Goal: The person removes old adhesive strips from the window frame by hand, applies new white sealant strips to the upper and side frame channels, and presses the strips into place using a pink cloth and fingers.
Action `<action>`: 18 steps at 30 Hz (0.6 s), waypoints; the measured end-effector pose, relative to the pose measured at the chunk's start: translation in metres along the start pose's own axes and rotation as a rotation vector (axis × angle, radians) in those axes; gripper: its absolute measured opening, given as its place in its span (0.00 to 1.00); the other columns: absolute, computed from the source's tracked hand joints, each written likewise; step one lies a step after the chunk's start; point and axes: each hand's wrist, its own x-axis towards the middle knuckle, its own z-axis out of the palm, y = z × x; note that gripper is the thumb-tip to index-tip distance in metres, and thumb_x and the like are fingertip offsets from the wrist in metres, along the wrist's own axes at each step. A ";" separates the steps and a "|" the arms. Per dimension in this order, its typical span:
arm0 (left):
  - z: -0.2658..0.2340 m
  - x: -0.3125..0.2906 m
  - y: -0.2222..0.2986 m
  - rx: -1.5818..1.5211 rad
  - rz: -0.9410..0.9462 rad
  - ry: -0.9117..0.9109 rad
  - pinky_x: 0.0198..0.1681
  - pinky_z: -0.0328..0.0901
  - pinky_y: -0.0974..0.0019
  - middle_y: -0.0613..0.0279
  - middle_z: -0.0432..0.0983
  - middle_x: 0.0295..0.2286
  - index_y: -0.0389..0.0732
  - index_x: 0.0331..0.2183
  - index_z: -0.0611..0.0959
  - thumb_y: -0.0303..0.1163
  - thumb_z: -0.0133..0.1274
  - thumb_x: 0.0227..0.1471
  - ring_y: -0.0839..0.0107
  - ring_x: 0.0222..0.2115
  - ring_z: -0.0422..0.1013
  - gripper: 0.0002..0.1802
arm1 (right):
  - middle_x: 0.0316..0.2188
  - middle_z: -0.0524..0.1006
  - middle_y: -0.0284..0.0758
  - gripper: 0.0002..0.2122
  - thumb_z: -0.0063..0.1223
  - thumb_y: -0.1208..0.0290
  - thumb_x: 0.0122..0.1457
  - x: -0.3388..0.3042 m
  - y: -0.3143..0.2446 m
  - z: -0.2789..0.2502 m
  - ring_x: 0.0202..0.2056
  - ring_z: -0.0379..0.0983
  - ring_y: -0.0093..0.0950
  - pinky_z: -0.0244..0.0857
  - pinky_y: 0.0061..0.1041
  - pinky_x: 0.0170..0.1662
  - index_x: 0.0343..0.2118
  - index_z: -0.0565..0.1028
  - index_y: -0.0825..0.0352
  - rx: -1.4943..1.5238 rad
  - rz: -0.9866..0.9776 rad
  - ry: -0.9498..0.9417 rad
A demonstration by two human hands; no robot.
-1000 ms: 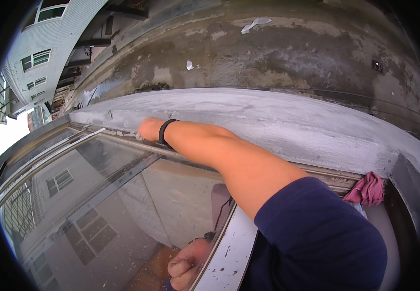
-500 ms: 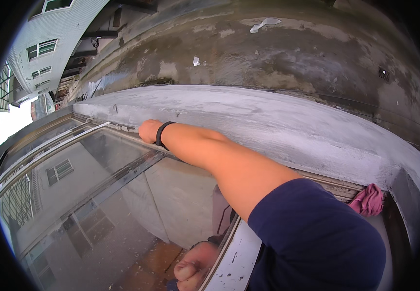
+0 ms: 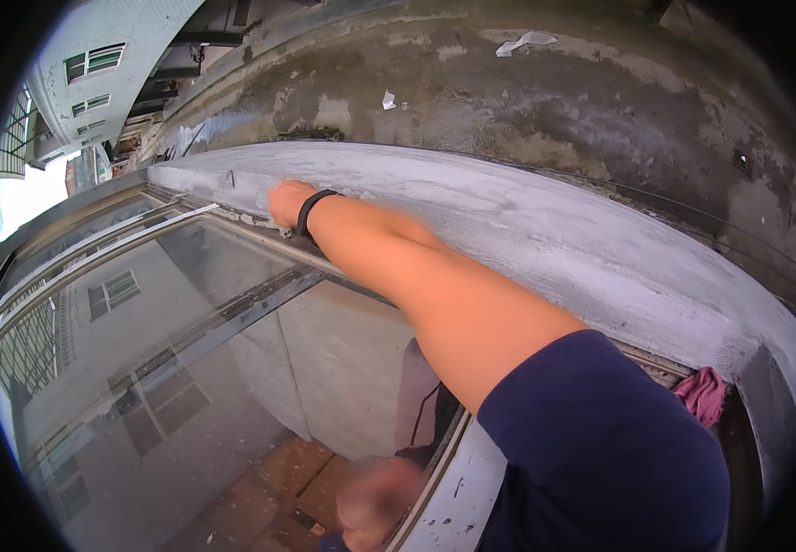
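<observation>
Right hand, closed as far as shows, presses at the window frame under the concrete ledge; left hand blurred, grip untellable. Keep strokes along the frame's far edge.

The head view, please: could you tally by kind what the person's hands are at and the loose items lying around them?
Hands: 2, right hand at the grey ledge, left hand blurred at the window frame
Black wristband: 1
Pink cloth: 1
Paper scraps on the ground below: 2
Glass window pane: 1
Total: 7
</observation>
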 end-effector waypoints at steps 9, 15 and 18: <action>0.000 0.005 0.007 0.779 0.014 -0.234 0.22 0.50 0.74 0.73 0.51 0.20 0.47 0.22 0.60 0.38 0.42 0.63 0.79 0.18 0.52 0.18 | 0.41 0.80 0.47 0.12 0.49 0.74 0.55 0.012 -0.002 0.037 0.43 0.77 0.46 0.71 0.40 0.46 0.37 0.82 0.68 0.022 0.015 -0.126; 0.008 0.001 0.009 1.327 0.069 -0.411 0.22 0.50 0.74 0.74 0.51 0.20 0.46 0.22 0.61 0.37 0.44 0.62 0.79 0.18 0.52 0.17 | 0.40 0.79 0.52 0.11 0.50 0.75 0.54 0.021 0.001 0.018 0.42 0.77 0.47 0.71 0.40 0.45 0.37 0.82 0.69 0.126 0.044 0.104; 0.016 0.000 0.011 1.608 0.100 -0.497 0.22 0.50 0.74 0.74 0.51 0.20 0.46 0.23 0.62 0.36 0.44 0.61 0.79 0.17 0.52 0.16 | 0.41 0.78 0.52 0.12 0.49 0.74 0.55 0.024 -0.002 0.026 0.43 0.76 0.48 0.71 0.40 0.46 0.38 0.81 0.70 0.100 0.017 0.112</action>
